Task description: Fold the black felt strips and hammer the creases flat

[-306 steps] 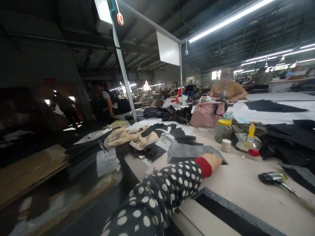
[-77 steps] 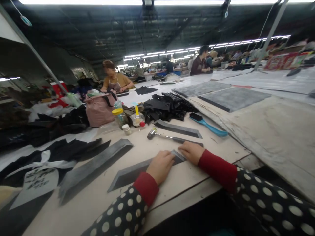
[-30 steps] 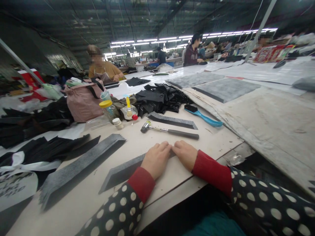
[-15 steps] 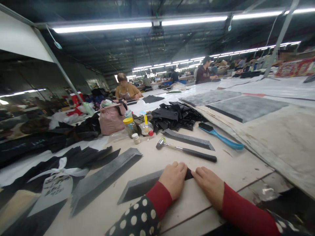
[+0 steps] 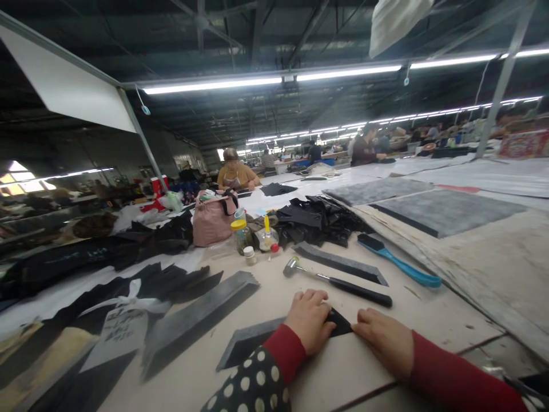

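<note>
A dark leather-like strip (image 5: 253, 342) with a grey border lies flat on the pale worktable (image 5: 206, 366). My left hand (image 5: 307, 321) rests across it, pressing it down, fingers stretched and thumb apart. Beyond that hand the strip's black pointed end (image 5: 339, 324) shows. My right hand (image 5: 384, 342) pinches the tip of this end between thumb and fingers, its lower fingers curled. Just past the hands lies a hammer (image 5: 360, 290) with a metal head and black handle. Behind the hammer is another grey-edged strip (image 5: 343, 264).
A blue-handled brush (image 5: 414, 273) lies at right beside a raised board (image 5: 472, 269). Jars (image 5: 242, 239), a yellow brush (image 5: 266, 224), a pink bag (image 5: 212, 220) and black scraps (image 5: 317, 217) stand behind. At left are a long strip (image 5: 201, 317) and a tag (image 5: 120, 332). People work farther off.
My right hand has moved away from the left, and more of the black pointed end shows between them. My left fingers have spread a little. The view has tilted up and shifted left.
</note>
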Available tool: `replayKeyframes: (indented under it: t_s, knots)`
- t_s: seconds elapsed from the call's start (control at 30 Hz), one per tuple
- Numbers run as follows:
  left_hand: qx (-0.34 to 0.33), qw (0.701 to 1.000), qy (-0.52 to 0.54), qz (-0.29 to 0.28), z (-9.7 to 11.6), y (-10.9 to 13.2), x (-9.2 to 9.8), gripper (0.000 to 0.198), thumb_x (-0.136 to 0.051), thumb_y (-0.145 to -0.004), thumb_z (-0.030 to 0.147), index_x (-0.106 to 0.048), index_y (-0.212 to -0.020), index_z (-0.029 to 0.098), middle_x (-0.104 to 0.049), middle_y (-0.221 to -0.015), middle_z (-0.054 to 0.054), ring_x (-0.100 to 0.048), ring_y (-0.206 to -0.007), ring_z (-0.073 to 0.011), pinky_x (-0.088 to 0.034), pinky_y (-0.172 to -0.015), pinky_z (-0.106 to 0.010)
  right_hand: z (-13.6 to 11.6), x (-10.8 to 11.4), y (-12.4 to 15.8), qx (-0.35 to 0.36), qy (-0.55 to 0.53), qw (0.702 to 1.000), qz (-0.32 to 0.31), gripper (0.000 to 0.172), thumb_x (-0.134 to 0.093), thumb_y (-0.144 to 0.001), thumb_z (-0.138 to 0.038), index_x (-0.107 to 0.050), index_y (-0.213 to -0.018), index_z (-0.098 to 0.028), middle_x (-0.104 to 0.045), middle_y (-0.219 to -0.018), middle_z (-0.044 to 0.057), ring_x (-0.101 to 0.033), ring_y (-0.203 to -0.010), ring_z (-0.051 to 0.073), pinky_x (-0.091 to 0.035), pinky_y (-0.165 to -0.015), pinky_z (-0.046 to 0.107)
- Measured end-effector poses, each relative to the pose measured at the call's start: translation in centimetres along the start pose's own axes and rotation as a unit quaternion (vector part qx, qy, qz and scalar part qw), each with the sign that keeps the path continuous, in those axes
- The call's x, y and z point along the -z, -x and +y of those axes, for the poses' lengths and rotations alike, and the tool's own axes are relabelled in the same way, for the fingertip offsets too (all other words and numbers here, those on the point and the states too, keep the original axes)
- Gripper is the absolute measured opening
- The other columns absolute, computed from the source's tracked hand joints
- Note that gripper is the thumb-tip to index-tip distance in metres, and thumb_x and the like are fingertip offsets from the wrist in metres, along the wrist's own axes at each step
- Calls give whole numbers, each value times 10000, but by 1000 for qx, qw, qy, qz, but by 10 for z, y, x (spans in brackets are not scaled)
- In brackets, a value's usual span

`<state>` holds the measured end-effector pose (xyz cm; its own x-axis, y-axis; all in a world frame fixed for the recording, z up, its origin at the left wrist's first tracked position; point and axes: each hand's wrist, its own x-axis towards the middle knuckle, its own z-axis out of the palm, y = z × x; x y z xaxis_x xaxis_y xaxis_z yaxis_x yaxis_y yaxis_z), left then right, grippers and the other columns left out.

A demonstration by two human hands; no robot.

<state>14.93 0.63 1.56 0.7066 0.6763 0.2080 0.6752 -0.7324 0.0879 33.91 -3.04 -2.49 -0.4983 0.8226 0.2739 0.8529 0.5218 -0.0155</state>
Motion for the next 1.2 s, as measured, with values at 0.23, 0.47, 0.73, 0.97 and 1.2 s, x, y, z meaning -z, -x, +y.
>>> replayKeyframes:
  t_s: [0.23, 0.47, 0.73, 0.97, 1.2]
  knots:
    - [59, 994, 87, 18, -9, 6, -15, 381, -564, -720, 402, -487, -1056, 239, -418, -1256, -31, -384, -1127, -225, -335, -926, -421, 12, 27, -56, -69, -124, 982, -123, 242, -431, -749, -206, -664, -807, -168, -647, -730, 61, -572, -683, 168, -389, -613, 268]
    - [65, 988, 136, 33, -8, 8, -16, 585, -554, -713, 430, -334, -1221, 242, -450, -1227, -39, -411, -1106, -213, -349, -933, -398, 26, -18, -85, -78, -363, 914, -162, 265, -478, -719, -346, -604, -806, -129, -640, -773, 82, -570, -716, 191, -426, -653, 290]
    - [109, 987, 113, 37, -14, 4, -24, 516, -560, -660, 581, -517, -1040, 235, -514, -1057, -36, -449, -987, -221, -397, -844, -391, 38, -23, -74, -43, -470, 867, -163, 328, -542, -693, -424, -578, -861, -145, -609, -810, 55, -554, -770, 181, -426, -720, 292]
    - [94, 983, 149, 44, -18, -3, -21, 148, -519, -776, 273, -606, -865, 193, -546, -884, -30, -490, -869, -167, -413, -780, -298, 30, 2, -70, -61, -411, 899, -141, 259, -539, -686, -338, -583, -830, -127, -551, -683, 4, -487, -627, 123, -406, -600, 257]
    - [71, 979, 187, 50, -24, -3, -24, 206, -450, -800, 173, -605, -934, 184, -569, -870, -39, -512, -868, -162, -412, -796, -289, 34, 3, -66, -17, -356, 929, -99, 216, -531, -704, -203, -619, -891, -140, -616, -808, 27, -544, -759, 140, -420, -734, 271]
